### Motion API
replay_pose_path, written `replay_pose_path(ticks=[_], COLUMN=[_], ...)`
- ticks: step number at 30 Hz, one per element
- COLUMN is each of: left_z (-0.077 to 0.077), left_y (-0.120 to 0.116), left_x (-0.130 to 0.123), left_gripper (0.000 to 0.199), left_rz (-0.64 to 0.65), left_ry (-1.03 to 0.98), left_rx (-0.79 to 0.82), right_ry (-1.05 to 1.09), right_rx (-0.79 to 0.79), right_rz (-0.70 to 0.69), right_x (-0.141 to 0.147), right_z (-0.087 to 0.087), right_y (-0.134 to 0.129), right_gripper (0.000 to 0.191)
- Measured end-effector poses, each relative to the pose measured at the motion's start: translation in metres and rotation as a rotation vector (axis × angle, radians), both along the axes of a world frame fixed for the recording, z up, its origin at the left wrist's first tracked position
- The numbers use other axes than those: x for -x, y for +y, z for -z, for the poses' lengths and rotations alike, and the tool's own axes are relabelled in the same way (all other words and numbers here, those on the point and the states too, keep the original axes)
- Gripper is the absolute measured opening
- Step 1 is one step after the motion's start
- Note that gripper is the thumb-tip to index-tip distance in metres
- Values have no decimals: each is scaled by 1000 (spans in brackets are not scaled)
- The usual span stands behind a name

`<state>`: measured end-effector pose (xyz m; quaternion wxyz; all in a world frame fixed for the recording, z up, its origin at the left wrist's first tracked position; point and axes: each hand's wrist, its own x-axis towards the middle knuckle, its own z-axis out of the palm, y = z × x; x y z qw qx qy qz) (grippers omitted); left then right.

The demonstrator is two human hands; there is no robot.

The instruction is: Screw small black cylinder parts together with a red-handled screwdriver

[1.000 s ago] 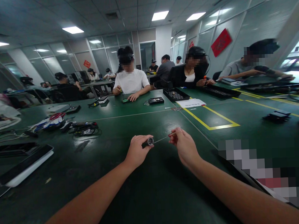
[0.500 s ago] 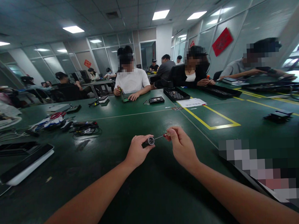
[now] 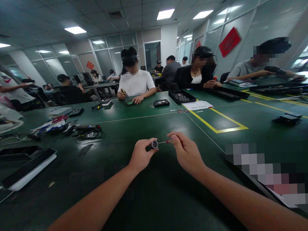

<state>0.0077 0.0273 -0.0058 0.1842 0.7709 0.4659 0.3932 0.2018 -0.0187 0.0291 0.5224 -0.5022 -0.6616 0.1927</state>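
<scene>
In the head view, my left hand (image 3: pixel 141 155) grips a small dark cylinder (image 3: pixel 154 144) with a silver rim, its round end facing me. My right hand (image 3: pixel 185 149) is closed on the red handle of a thin screwdriver (image 3: pixel 167 141). The screwdriver's metal shaft points left and its end meets the side of the cylinder; the tip itself is too small to make out. Both hands are above the green table (image 3: pixel 147 204).
Bundled cables (image 3: pixel 89 132) and a black-and-white device (image 3: pixel 31 168) lie at the left. Farther back are black trays (image 3: pixel 181 96) and a white paper sheet (image 3: pixel 198 105). Several people sit across the table. A blurred flat object (image 3: pixel 269 178) lies at the right.
My right fingers have shifted slightly and loosened around the screwdriver, showing more of its red handle. The cylinder has moved slightly left. A standing person has come into view at far left.
</scene>
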Motion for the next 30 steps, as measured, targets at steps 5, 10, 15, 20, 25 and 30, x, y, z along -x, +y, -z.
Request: replay_pose_path(ticks=[5, 10, 15, 20, 25, 30], left_z=[1, 1, -2, -9, -9, -6], left_y=[1, 1, -1, -6, -6, -4], left_x=[1, 0, 0, -1, 0, 0], left_gripper=[38, 37, 37, 34, 34, 35], left_rz=[-2, 4, -16, 5, -29, -33], left_ry=[-11, 1, -1, 88, 130, 118], left_rx=[11, 4, 21, -29, -42, -15], right_ry=[32, -1, 156, 516, 711, 592], right_rx=[24, 17, 31, 202, 266, 185], right_rz=[-22, 1, 11, 8, 62, 75], right_x=[-1, -1, 0, -1, -5, -5], right_z=[3, 2, 4, 12, 24, 22], right_y=[1, 2, 6, 20, 33, 29], right_gripper=[19, 30, 24, 33, 30, 32])
